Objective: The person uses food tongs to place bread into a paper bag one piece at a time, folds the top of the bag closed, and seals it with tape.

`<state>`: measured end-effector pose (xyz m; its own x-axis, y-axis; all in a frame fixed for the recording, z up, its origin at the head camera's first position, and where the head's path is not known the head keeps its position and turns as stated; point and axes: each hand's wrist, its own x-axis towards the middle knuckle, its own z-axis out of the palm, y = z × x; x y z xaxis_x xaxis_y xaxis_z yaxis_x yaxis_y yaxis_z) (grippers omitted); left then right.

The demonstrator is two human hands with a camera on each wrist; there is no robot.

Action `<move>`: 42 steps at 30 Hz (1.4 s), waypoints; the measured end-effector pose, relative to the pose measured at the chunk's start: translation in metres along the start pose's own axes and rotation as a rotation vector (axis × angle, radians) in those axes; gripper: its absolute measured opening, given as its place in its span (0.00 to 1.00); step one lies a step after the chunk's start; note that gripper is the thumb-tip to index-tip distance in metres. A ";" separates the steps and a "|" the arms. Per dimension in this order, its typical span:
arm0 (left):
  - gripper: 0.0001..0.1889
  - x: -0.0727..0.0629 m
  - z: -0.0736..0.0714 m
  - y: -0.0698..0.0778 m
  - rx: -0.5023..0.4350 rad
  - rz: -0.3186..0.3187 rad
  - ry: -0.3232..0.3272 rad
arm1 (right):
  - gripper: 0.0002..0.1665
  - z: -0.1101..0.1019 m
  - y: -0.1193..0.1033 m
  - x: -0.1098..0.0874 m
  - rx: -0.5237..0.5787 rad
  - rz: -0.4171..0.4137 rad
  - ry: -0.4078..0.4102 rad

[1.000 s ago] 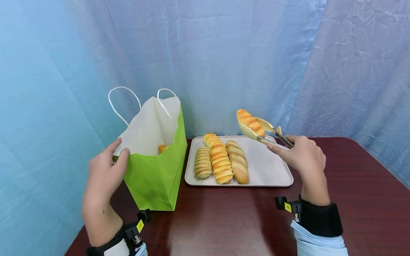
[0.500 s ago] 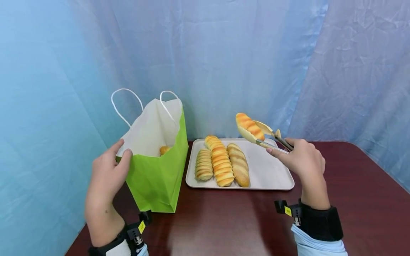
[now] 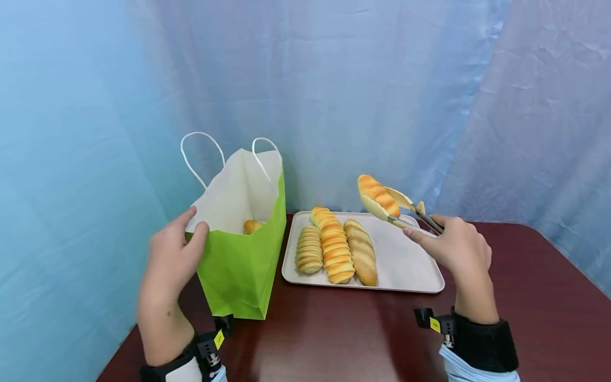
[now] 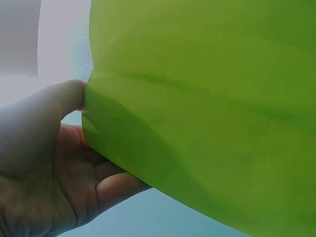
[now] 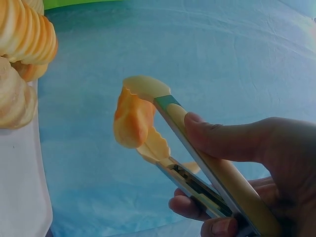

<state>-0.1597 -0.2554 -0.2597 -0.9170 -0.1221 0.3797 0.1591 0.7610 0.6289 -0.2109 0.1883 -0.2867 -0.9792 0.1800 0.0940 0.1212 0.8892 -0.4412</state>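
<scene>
On the left, my left hand (image 3: 174, 254) grips the open rim of a green paper bag (image 3: 231, 273), the thumb outside and fingers at the inner side. The bag's white lining faces me, and a piece of bread (image 3: 252, 226) shows inside. My right hand (image 3: 458, 246) holds food tongs (image 5: 197, 163) with cream scalloped tips. Pinched between those tips, a small orange-striped bread roll (image 3: 377, 193) hangs above the back of a white tray (image 3: 410, 265). Three breads lie side by side on the tray: a short ridged roll (image 3: 309, 249), a long ridged loaf (image 3: 333, 246) and a smooth striped loaf (image 3: 361, 252).
The dark red-brown table (image 3: 329, 339) carries the bag and the tray, which stand close together. Two white cord handles (image 3: 202, 135) rise from the bag's mouth. A pale blue curtain (image 3: 334, 95) hangs behind and to the left of the table.
The whole head view has shifted slightly, so things sit lower and further right. My left hand and the bag's rim have moved a little rightward. The tongs still hold the roll above the tray.
</scene>
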 end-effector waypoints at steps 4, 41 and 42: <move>0.30 0.000 -0.001 0.003 -0.004 -0.001 -0.003 | 0.57 0.000 0.000 -0.002 -0.003 0.004 0.018; 0.30 0.000 0.001 0.005 -0.034 0.000 0.004 | 0.54 -0.008 -0.036 -0.027 0.025 -0.226 0.115; 0.30 0.000 0.001 0.005 -0.036 -0.004 0.001 | 0.53 -0.010 -0.041 -0.027 0.020 -0.262 0.134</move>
<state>-0.1589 -0.2510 -0.2571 -0.9174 -0.1260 0.3774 0.1682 0.7368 0.6548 -0.1875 0.1514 -0.2622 -0.9462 0.0007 0.3234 -0.1372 0.9046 -0.4036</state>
